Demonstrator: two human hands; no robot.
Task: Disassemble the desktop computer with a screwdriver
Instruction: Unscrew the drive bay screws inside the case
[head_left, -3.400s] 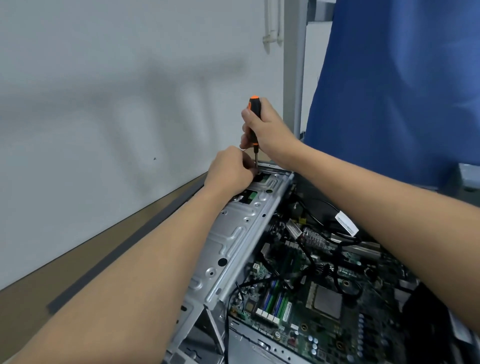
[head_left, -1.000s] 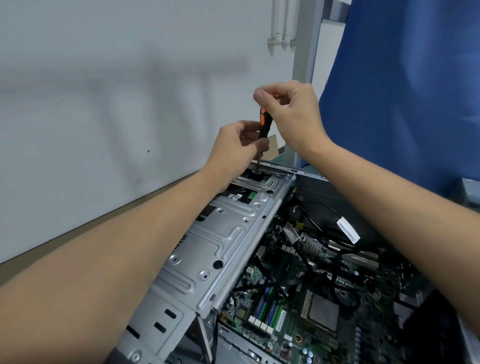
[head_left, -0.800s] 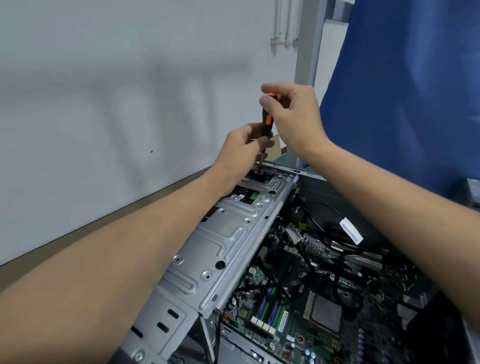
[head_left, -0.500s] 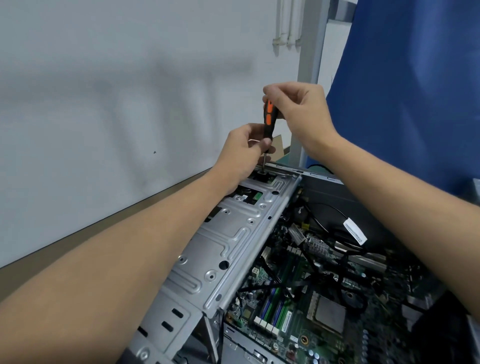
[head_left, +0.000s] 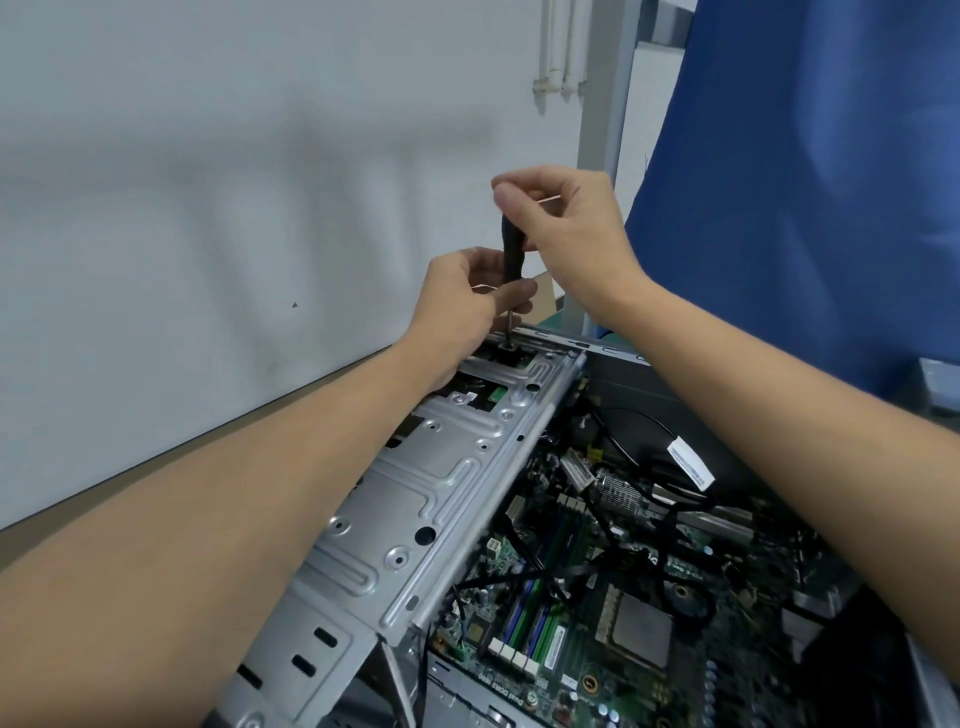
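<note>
Seen from the person's own head, two bare forearms reach forward over an open computer (head_left: 639, 387) lying on its side. Nearest, at lower right, is the green board (head_left: 550, 639), crossed by black cables (head_left: 618, 447). Left of it a silver metal cage (head_left: 415, 509) runs diagonally away from the viewer, with the left forearm lying above it.

At the cage's far end a screwdriver (head_left: 512, 244) stands almost upright, its tip set on a screw (head_left: 506, 345) in the top of the cage. The step in hand looks like backing out this screw, probably so that the cage can come free. The screw head shows no clear rise above the metal, so it is likely not out yet. The next move calls for steady downward pressure with the shaft kept upright, so the tip stays seated as it turns.

The left hand (head_left: 462, 306) sits low, thumb and fingers pinching the bottom of the handle just above the shaft and steadying it. The right hand (head_left: 566, 234) is above, wrist bent and fingertips curled round the handle's top, placed to twirl it. Both hands grip the screwdriver and hold nothing else.

Beyond them is a plain pale wall (head_left: 208, 182), with a grey post (head_left: 602, 104) and a blue cloth (head_left: 805, 182) to the right.
</note>
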